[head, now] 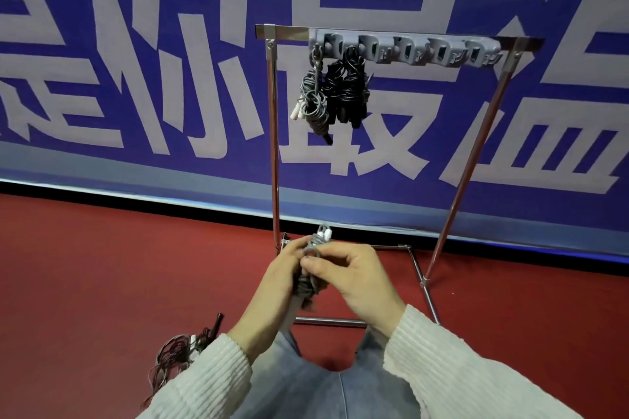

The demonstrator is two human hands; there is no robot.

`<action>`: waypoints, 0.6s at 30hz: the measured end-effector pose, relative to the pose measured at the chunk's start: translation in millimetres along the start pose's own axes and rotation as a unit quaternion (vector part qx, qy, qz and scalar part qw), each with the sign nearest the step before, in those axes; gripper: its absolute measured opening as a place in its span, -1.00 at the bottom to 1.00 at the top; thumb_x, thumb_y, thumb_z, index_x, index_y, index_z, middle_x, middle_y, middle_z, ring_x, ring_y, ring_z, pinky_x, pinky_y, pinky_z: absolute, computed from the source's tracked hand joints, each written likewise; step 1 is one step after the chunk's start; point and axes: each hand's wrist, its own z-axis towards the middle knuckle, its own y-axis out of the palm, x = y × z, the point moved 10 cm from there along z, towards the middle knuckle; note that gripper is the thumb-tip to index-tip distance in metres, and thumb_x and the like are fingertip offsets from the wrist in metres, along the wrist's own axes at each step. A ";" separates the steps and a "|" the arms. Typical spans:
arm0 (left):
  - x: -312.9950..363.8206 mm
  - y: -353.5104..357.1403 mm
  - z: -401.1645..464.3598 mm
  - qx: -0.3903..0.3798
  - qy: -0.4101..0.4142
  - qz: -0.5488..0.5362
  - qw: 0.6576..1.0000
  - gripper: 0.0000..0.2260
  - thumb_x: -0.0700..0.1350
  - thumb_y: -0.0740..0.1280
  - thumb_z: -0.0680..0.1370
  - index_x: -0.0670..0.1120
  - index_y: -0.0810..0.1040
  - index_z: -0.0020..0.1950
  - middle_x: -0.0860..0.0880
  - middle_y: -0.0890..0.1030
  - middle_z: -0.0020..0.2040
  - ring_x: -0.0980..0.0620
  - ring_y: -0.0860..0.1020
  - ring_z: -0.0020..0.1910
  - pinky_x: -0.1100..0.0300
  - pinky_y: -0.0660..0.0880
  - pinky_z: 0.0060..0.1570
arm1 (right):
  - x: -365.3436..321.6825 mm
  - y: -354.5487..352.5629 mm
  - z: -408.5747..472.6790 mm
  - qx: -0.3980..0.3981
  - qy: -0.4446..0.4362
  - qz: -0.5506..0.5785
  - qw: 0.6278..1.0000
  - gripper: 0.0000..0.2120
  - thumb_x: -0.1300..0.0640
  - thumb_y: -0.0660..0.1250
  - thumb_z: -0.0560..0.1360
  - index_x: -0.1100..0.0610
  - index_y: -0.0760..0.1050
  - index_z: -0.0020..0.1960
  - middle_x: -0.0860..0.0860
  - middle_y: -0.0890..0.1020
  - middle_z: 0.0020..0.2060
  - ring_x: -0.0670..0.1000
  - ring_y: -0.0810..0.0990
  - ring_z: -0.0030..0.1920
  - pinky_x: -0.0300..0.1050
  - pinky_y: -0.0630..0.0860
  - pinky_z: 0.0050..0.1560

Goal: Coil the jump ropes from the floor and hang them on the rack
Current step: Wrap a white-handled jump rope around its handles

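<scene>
Grey coiled rope point(308, 277) gripped by both hands point(272, 286) point(354, 279); rack point(405, 46) holds perhaps three.

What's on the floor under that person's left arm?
A tangled pile of ropes lies on the red floor. The left sleeve covers part of it, so how many ropes cannot be counted.

A red floor point(102, 265) fills the lower half of the frame. On it, right of centre, stands a metal rack point(275, 146) on thin base bars, close against the banner wall. At lower left a tangle of jump ropes point(177, 354) (grey and dark cords, partly hidden by a sleeve) lies on the floor.
</scene>
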 end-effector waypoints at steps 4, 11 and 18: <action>7.3 -10.0 0.9 0.002 0.071 0.063 0.995 -0.67 0.01 0.24 0.70 0.24 0.46 0.46 0.09 0.69 0.07 0.02 0.59 -0.02 0.08 0.51 -0.05 | -10.0 -19.6 3.2 0.051 -0.024 0.041 0.998 -0.91 0.35 0.43 0.53 0.25 0.72 -0.06 0.12 0.75 -0.19 -0.01 0.69 -0.15 -0.07 0.64 -0.01; 26.1 3.3 -15.1 -0.072 0.195 0.185 0.961 -0.55 -0.06 0.23 0.67 0.07 0.32 0.58 0.24 0.48 0.47 0.19 0.48 0.42 0.17 0.53 0.27 | -12.5 -40.1 6.6 0.108 -0.048 0.064 0.991 -0.87 0.27 0.46 0.48 0.09 0.75 -0.07 -0.01 0.65 -0.11 -0.13 0.64 -0.06 -0.28 0.53 0.02; 20.1 9.7 -17.6 -0.110 0.154 0.125 0.974 -0.61 0.04 0.39 0.59 0.17 0.52 0.42 0.04 0.66 0.22 0.07 0.65 0.10 0.10 0.63 0.02 | 5.9 -28.5 6.2 0.051 0.056 0.122 0.990 -0.91 0.21 0.47 0.47 0.12 0.74 -0.06 0.09 0.74 -0.13 -0.02 0.68 -0.13 -0.18 0.59 -0.11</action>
